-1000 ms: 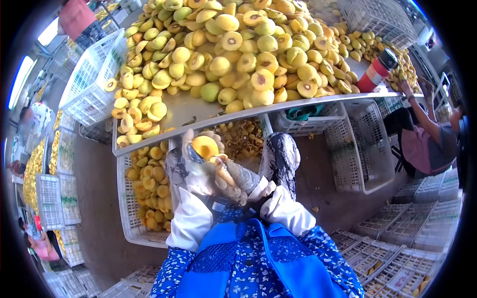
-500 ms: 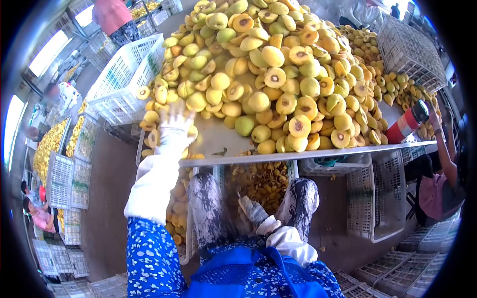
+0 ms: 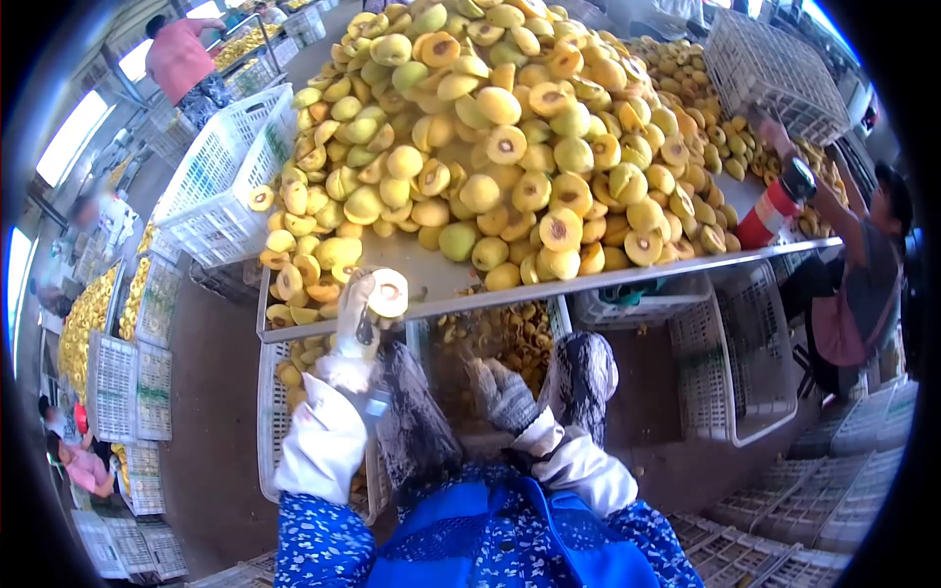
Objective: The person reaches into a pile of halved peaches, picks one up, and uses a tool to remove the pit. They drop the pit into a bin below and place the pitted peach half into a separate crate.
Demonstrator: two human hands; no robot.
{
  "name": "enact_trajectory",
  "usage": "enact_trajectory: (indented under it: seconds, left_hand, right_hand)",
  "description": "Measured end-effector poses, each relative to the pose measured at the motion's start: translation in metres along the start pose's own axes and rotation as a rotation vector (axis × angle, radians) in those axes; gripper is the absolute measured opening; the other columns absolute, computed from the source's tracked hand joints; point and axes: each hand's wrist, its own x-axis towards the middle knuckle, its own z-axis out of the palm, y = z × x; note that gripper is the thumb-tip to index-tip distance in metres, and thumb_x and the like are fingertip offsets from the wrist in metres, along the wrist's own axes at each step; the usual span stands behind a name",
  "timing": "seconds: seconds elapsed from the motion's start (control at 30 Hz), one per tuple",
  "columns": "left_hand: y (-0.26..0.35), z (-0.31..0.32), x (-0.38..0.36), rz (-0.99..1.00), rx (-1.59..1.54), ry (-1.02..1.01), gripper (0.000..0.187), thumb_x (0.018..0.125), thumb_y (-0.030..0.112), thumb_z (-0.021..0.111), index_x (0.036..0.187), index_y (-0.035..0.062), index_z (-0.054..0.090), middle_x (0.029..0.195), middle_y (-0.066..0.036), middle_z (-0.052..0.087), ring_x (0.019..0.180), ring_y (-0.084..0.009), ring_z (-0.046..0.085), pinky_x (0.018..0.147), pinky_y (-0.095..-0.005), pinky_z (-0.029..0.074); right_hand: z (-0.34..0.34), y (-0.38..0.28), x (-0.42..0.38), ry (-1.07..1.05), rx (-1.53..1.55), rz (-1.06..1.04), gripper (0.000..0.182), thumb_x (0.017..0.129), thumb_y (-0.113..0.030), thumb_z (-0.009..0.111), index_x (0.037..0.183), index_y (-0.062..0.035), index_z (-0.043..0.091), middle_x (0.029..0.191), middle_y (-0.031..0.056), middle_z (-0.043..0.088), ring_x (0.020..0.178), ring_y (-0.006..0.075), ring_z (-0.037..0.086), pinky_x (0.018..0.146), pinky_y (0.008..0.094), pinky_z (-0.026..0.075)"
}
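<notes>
A halved yellow peach (image 3: pixel 388 293), its cut face with a reddish-brown centre turned up, is held by my left hand (image 3: pixel 354 328) in a white glove. That hand is just over the near edge of the metal table (image 3: pixel 431 265). A big heap of peach halves (image 3: pixel 505 145) covers the table. My right hand (image 3: pixel 507 400), in a grey glove, is between my knees with its fingers curled; whatever it grips is not clear. Below the table edge, a crate (image 3: pixel 562 318) between my legs contains peach scraps (image 3: pixel 520 343).
A white crate (image 3: pixel 211 211) stands at the table's left, another (image 3: pixel 774 78) on its far right. A red and black cylinder (image 3: pixel 776 204) rests near the right edge. A co-worker (image 3: pixel 863 255) sits at the right. Below, peach halves fill a crate (image 3: pixel 270 431) by my left leg.
My left hand has drawn back from the heap toward me and now holds a peach half. My right hand stays between my knees. The view has shifted a little.
</notes>
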Motion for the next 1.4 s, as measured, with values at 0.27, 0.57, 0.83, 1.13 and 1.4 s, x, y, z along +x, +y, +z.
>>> enact_trajectory:
  seconds: [0.27,0.57,0.83,1.13,1.4]
  left_hand:
    - [-0.055,0.05,-0.055,0.218,0.291,0.183,0.031,0.092,0.029,0.044,0.105,0.0022,0.053,0.086,-0.014,0.064,0.068,-0.0224,0.062,0.057,-0.0285,0.051]
    - [-0.013,0.105,-0.093,0.287,0.657,0.268,0.012,0.08,0.011,0.056,0.091,0.0069,0.061,0.085,-0.011,0.063,0.078,-0.0228,0.063,0.068,-0.0306,0.049]
    - [-0.076,0.097,-0.073,0.041,-0.389,0.293,0.035,0.093,0.032,0.049,0.092,-0.0026,0.057,0.084,-0.013,0.06,0.07,-0.0248,0.062,0.062,-0.0316,0.053]
    - [-0.074,0.117,-0.076,-0.024,-0.302,0.439,0.038,0.093,0.033,0.048,0.089,-0.0035,0.058,0.079,-0.014,0.061,0.061,-0.0249,0.062,0.056,-0.0318,0.053]
    - [-0.075,0.111,-0.077,-0.001,-0.17,0.34,0.037,0.094,0.032,0.047,0.089,-0.0036,0.058,0.076,-0.015,0.062,0.058,-0.0237,0.062,0.053,-0.0295,0.052]
  right_hand:
    - [-0.01,-0.042,-0.003,-0.027,-0.525,-0.372,0.027,0.089,-0.018,0.044,0.112,-0.0092,0.053,0.09,0.0201,0.056,0.068,0.0377,0.059,0.055,0.0478,0.046]
    - [-0.008,-0.027,-0.016,-0.023,-0.632,-0.273,0.028,0.089,-0.016,0.041,0.115,-0.0068,0.048,0.097,0.023,0.053,0.069,0.0388,0.059,0.058,0.0474,0.048]
    - [-0.009,-0.042,-0.023,-0.136,-0.704,-0.241,0.03,0.089,-0.016,0.04,0.117,-0.0047,0.046,0.095,0.0235,0.052,0.068,0.0381,0.059,0.058,0.0473,0.048]
    - [0.0,-0.008,-0.019,-0.029,-0.215,-0.255,0.035,0.083,-0.013,0.049,0.113,0.0046,0.05,0.084,0.0209,0.057,0.066,0.033,0.057,0.058,0.0376,0.046]
    - [-0.023,-0.045,-0.009,-0.208,0.332,0.285,0.038,0.094,-0.033,0.046,0.095,0.0012,0.061,0.073,0.0083,0.059,0.066,0.016,0.054,0.062,0.0293,0.044]
